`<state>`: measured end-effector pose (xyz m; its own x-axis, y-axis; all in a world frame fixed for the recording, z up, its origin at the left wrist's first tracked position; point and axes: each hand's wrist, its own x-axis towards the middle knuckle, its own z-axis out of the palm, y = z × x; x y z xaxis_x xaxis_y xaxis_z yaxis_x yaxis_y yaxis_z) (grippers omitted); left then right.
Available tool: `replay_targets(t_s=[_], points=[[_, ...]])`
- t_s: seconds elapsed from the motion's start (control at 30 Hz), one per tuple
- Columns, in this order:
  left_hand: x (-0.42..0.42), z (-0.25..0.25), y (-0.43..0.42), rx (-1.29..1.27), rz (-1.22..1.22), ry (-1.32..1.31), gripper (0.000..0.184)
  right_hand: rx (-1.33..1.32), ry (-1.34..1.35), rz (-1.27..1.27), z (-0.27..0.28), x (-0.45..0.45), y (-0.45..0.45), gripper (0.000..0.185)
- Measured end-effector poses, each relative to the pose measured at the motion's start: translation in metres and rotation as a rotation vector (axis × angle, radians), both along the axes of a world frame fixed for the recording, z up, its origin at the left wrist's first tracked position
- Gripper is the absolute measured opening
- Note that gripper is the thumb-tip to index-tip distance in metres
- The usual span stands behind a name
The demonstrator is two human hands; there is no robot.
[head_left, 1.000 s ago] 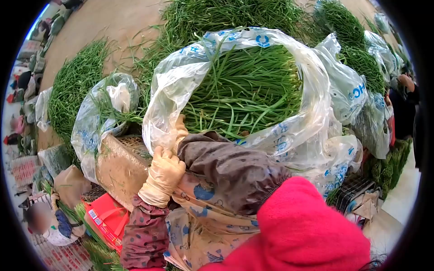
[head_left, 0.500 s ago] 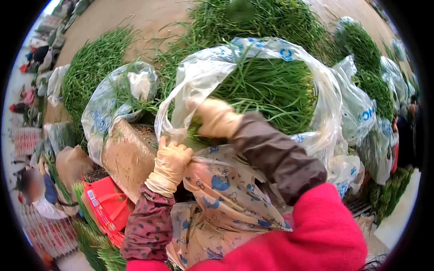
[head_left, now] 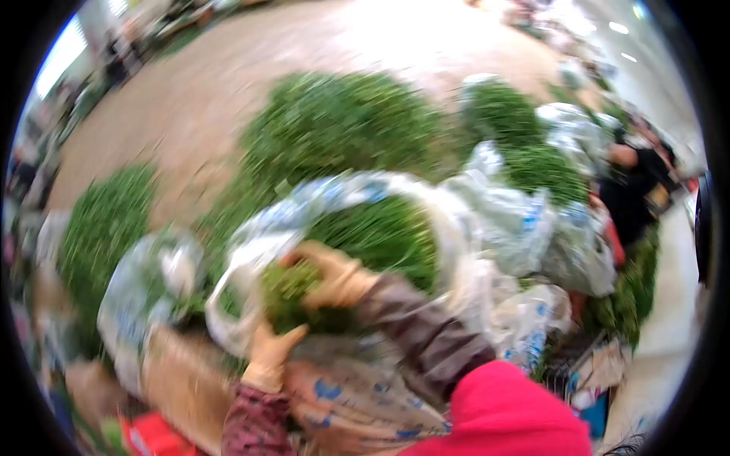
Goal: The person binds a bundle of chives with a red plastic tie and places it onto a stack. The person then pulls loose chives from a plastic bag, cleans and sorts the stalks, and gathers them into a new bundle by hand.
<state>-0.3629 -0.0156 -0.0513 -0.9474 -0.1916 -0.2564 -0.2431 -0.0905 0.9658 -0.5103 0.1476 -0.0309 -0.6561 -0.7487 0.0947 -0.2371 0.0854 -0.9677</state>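
Note:
Long green stalks (head_left: 380, 239) fill an open clear plastic bag (head_left: 449, 228) with blue print. My right hand (head_left: 334, 275), in a pale glove, is closed round a bunch of green stalks (head_left: 285, 287) at the bag's left side, with the cut ends facing left. My left hand (head_left: 271, 356), gloved too, is just below the bunch at the bag's lower left rim, thumb pointing right; blur and the bag hide what its fingers hold. A patterned apron (head_left: 357, 403) covers my front.
Beyond the bag lies a large green heap (head_left: 334, 125), with another heap (head_left: 110, 235) at left. A brown crate (head_left: 182, 380) and a red bag (head_left: 156, 435) are lower left. Filled bags (head_left: 570, 243) stand at right, near a person in black (head_left: 635, 178).
The view has tilted up and blurred. My right hand has come out from the bag's near left side with a bunch of stalks, now raised above my left hand.

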Motion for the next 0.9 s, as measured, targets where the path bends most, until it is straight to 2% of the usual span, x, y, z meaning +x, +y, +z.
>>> replay_targets(t_s=[0.03, 0.1, 0.17, 0.2, 0.3, 0.37, 0.43, 0.47, 0.5, 0.53, 0.57, 0.6, 0.63, 0.7, 0.73, 0.77, 0.8, 0.83, 0.87, 0.9], points=[[-0.006, -0.029, -0.016, 0.015, -0.038, -0.188, 0.066, 0.024, -0.006, 0.010, 0.001, 0.002, -0.001, 0.064], [-0.018, -0.059, -0.023, 0.167, -0.031, 0.156, 0.081, 0.003, -0.075, 0.073, -0.005, 0.003, -0.006, 0.066], [-0.026, -0.057, -0.020, 0.171, 0.063, 0.262, 0.099, 0.012, -0.178, 0.095, -0.009, 0.008, -0.009, 0.071], [-0.028, -0.053, -0.024, 0.226, 0.061, 0.182, 0.112, 0.015, -0.192, 0.112, -0.008, 0.010, -0.010, 0.072], [-0.040, -0.045, -0.026, 0.277, -0.012, 0.071, 0.111, 0.012, -0.195, 0.119, -0.006, 0.018, -0.008, 0.075], [-0.039, -0.056, -0.029, 0.405, -0.028, 0.129, 0.090, -0.028, -0.210, 0.045, -0.011, 0.022, -0.011, 0.077], [-0.037, -0.076, -0.038, 0.358, 0.052, -0.009, 0.080, -0.058, -0.149, -0.046, -0.022, 0.025, -0.021, 0.080], [-0.036, -0.087, -0.041, 0.357, 0.043, -0.012, 0.080, 0.033, -0.086, -0.142, -0.024, 0.030, -0.023, 0.084], [-0.036, -0.091, -0.039, 0.343, 0.067, 0.030, 0.071, 0.034, -0.087, -0.152, -0.021, 0.033, -0.023, 0.084], [-0.038, -0.095, -0.040, 0.329, 0.093, 0.072, 0.063, 0.129, 0.142, -0.209, -0.018, 0.035, -0.025, 0.088], [-0.040, -0.099, -0.042, 0.330, 0.087, 0.069, 0.063, 0.226, 0.371, -0.262, -0.016, 0.036, -0.026, 0.091], [-0.042, -0.099, -0.044, 0.698, 0.135, 0.045, 0.061, 0.277, 0.351, -0.226, -0.016, 0.036, -0.027, 0.092], [-0.042, -0.112, -0.051, 0.671, 0.143, 0.071, 0.060, 0.277, 0.345, -0.226, -0.001, 0.033, -0.026, 0.092], [-0.036, -0.139, -0.067, 0.642, 0.151, 0.092, 0.059, 0.461, 0.105, 0.051, 0.025, 0.022, -0.026, 0.085], [-0.032, -0.147, -0.071, 0.578, 0.129, 0.069, 0.057, 0.404, 0.199, 0.030, 0.018, 0.022, -0.029, 0.068], [-0.030, -0.156, -0.075, 0.513, 0.107, 0.048, 0.055, 0.404, 0.197, 0.028, 0.011, 0.023, -0.027, 0.068], [-0.038, -0.102, -0.044, 0.695, 0.268, 0.027, 0.036, 0.301, 0.151, -0.043, 0.010, 0.026, -0.023, 0.058], [-0.033, -0.096, -0.039, 0.691, 0.278, 0.029, 0.036, 0.194, 0.105, -0.106, 0.007, 0.029, -0.023, 0.048], [-0.030, -0.093, -0.038, 0.544, 0.203, 0.101, 0.031, -0.006, 0.100, -0.215, -0.011, 0.029, -0.022, 0.037], [-0.029, -0.089, -0.036, 0.397, 0.128, 0.171, 0.027, 0.017, 0.052, -0.297, -0.014, 0.029, -0.020, 0.035]])
